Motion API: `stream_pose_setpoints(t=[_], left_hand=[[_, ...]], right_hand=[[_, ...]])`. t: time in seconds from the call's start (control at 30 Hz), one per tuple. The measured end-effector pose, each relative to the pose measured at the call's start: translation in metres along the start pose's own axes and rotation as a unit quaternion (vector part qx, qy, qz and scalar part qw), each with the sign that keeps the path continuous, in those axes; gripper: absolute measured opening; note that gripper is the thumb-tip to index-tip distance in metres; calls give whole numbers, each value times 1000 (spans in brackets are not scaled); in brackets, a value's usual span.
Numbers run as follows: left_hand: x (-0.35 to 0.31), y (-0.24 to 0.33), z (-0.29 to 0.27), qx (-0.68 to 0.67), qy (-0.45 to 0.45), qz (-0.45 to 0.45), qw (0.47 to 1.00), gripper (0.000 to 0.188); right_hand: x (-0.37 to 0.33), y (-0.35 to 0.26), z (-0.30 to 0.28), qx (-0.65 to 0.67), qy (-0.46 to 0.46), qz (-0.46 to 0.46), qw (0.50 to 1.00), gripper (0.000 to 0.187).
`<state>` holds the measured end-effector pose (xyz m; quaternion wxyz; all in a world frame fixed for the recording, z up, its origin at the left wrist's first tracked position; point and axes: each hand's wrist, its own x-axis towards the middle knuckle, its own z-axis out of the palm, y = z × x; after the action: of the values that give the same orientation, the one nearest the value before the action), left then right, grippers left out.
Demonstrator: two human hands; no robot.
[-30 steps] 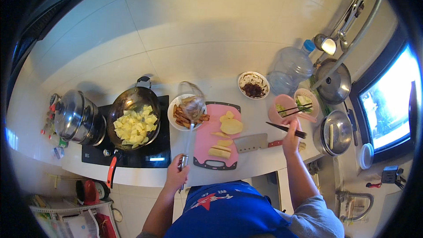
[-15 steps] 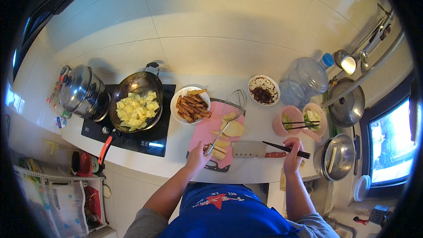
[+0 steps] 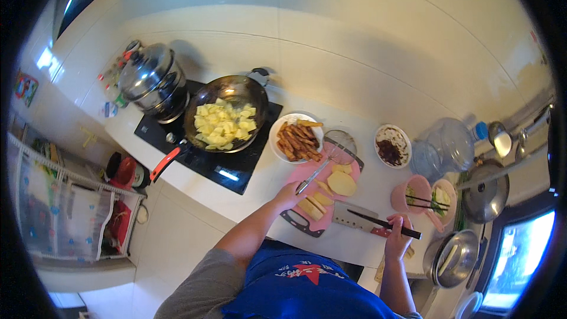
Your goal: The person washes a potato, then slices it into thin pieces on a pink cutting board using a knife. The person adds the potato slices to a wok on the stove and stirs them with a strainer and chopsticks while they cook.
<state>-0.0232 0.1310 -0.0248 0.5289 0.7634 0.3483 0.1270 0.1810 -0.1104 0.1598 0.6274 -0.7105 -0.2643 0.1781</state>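
Observation:
My left hand [image 3: 288, 195] is closed around the handle of a wire skimmer [image 3: 315, 176] at the left edge of the pink cutting board [image 3: 302, 172]. Its round mesh head hangs over the board's far end, near a white plate of browned fried strips [image 3: 298, 140]. Pale potato slices [image 3: 342, 183] and thick cut pieces lie on the board. In my right hand [image 3: 400, 235] are black chopsticks [image 3: 378, 221], pressed together and pointing left over a cleaver [image 3: 349, 215] with a red handle. On the hob at left, a wok [image 3: 237, 88] holds pale yellow potato chunks [image 3: 221, 125].
A lidded steel pot [image 3: 155, 80] stands behind the wok's left side. Toward the right are a bowl of dark sauce [image 3: 392, 145], a large clear water bottle [image 3: 446, 147], a pink container [image 3: 410, 194] with chopsticks across it, and steel basins [image 3: 458, 260].
The view has turned left, so the counter sits farther right in it. My left hand and the skimmer have shifted slightly left, toward the plate. Both hands keep their hold.

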Motion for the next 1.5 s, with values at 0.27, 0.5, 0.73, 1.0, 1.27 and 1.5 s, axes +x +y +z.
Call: stream_pose_setpoints(t=[0.27,0.5,0.73,1.0,1.27,1.5], left_hand=[[-54,31,-41,88,125,43,987,34],[-145,9,-171,63,417,50,905,22],[-205,-19,-330,287,490,47,822,30],[-201,-54,-385,230,187,-118,948,41],[-200,-70,-379,191,225,-76,953,38],[-202,-67,-376,173,245,-80,951,38]], right_hand=[[39,-57,69,222,-87,32,971,17],[36,-109,232,1,-295,-161,942,15],[11,-104,394,-85,-458,-361,808,14],[21,-67,450,-206,-516,-334,762,12],[60,-74,431,-136,-341,-208,907,12],[145,-77,403,-95,-182,-66,976,12]])
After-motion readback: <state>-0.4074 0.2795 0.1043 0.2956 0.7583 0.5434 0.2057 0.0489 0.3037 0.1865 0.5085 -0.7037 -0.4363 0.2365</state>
